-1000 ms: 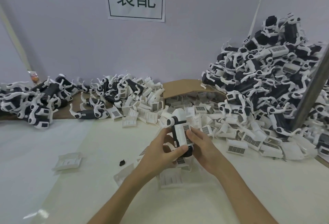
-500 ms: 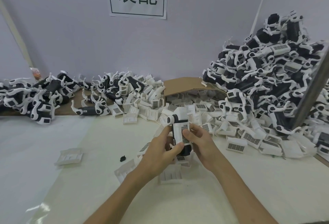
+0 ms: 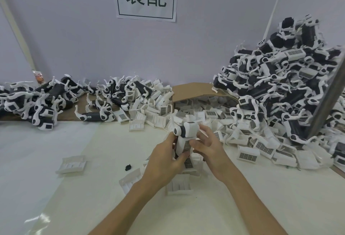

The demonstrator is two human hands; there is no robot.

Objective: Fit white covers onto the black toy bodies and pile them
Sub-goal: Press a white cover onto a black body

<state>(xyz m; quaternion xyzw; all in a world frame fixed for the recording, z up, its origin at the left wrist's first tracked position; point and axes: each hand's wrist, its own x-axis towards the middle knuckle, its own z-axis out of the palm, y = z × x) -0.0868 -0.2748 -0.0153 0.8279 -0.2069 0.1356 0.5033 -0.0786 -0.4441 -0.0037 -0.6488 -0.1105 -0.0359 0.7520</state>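
Curled round the toy body (image 3: 189, 129), left hand (image 3: 164, 160) and right hand (image 3: 209, 147) pinch its sides, the plastic probably light, rigid and slick.

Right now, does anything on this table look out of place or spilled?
A small black bit lies alone on the table, apart from every pile; what it is, I cannot tell. Loose white covers also lie spilled around the cardboard box.
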